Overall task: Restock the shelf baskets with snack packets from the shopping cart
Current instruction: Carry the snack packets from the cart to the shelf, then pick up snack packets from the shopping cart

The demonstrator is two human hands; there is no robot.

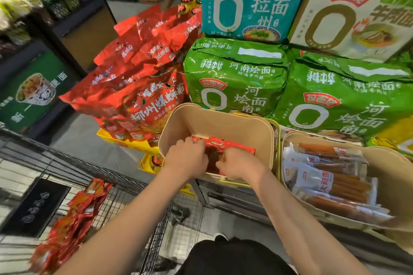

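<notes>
Both my hands down in beige basket: left hand and right hand, fingers curled on red snack packets at basket's near edge. Risk imo: packets bunch against front wall, slide crooked. More packets wait in cart.

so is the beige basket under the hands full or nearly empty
Nearly empty. The beige basket shows bare inner walls, with only red snack packets low at the bottom, where the left hand and right hand are on them.
</notes>
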